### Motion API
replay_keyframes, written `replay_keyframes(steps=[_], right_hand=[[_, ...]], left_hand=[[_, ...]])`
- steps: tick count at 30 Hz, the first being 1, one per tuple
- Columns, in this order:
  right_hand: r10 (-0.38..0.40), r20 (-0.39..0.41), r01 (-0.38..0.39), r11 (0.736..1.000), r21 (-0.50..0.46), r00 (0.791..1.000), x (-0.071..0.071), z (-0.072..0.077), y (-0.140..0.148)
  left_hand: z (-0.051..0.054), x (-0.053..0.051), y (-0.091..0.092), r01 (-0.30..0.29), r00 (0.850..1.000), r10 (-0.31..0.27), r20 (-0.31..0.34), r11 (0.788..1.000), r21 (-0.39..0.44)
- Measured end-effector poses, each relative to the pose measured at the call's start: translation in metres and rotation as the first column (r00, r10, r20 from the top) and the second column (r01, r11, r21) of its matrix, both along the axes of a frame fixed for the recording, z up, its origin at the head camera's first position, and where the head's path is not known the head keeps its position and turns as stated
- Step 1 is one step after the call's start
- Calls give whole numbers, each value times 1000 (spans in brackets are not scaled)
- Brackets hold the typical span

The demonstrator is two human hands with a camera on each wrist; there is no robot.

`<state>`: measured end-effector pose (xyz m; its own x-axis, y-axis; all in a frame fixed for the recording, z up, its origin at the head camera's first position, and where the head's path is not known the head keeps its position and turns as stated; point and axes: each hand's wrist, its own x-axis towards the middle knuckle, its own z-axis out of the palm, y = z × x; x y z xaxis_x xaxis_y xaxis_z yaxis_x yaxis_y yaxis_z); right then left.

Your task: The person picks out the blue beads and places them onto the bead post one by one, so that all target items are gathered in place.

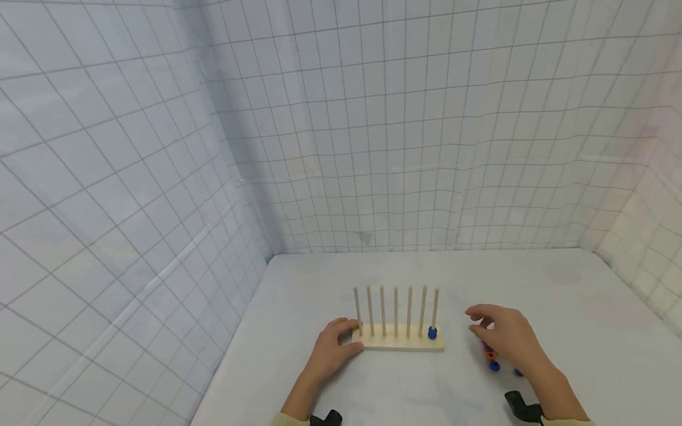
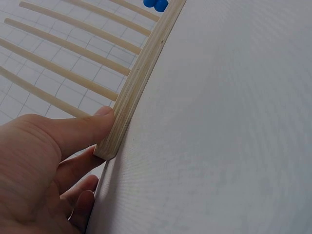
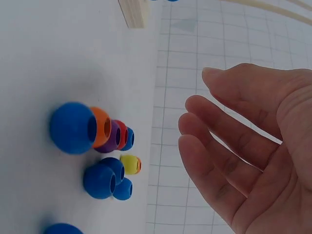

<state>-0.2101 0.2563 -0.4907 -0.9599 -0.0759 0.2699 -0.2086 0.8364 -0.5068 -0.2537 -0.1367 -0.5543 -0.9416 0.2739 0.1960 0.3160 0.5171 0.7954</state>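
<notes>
A pale wooden peg rack (image 1: pixel 397 341) stands on the white table, its several thin rods upright. Blue beads (image 1: pixel 433 333) sit at the foot of its rightmost rod. My left hand (image 1: pixel 328 350) holds the rack's left end, with the thumb (image 2: pixel 90 130) on the front of the base and fingers behind. To the right of the rack, my right hand (image 1: pixel 508 336) hovers with loosely bent fingers and nothing between them. Below it lie loose beads: a large blue bead (image 3: pixel 70 127), an orange bead (image 3: pixel 102 127), a yellow bead (image 3: pixel 129 164) and several others, partly hidden in the head view.
A white cloth with a grid of lines hangs behind the table (image 1: pixel 319 278) and along both sides. Dark wrist mounts (image 1: pixel 522 407) show at both wrists. One more blue bead (image 3: pixel 63 229) lies apart at the lower edge of the right wrist view.
</notes>
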Motion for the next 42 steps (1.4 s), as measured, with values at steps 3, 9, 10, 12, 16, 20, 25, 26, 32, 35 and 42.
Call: replay_keyframes(steps=[3,9,10,12,16,20,25,26,32,35,42], right_hand=[[-22,10,22,1000,11,1000,1,0,9],[-65,17,64,997,37,998,2,-2,26],[-72,15,72,997,34,997,2,-3,29],[-89,21,89,996,22,996,3,-5,34],[-122,53,122,993,4,991,3,-8,43],[-150,59,149,989,18,987,2,-11,50],[-166,90,165,986,13,982,0,-15,53],[-167,106,167,986,11,980,0,-16,53],[-179,161,180,984,7,971,-3,-29,54],[-190,162,190,982,14,968,-4,-33,55],[-178,187,177,984,21,966,-9,-33,58]], left_hand=[[-2,-1,1,10,1000,-10,-6,1000,-4],[-1,-2,3,26,999,-26,-21,1000,-5],[-1,-2,3,28,999,-28,-23,1000,-6],[-1,-2,3,33,999,-33,-30,999,-7],[0,-2,5,34,999,-35,-30,999,-8],[0,-3,6,31,999,-31,-27,999,-11],[0,-2,5,24,1000,-24,-13,1000,-9],[0,-2,5,20,1000,-20,-1,1000,-10],[-4,2,-1,13,1000,-13,12,1000,-12],[-5,1,-2,15,1000,-15,4,1000,-13],[-4,-5,-1,17,1000,-17,-12,1000,-4]])
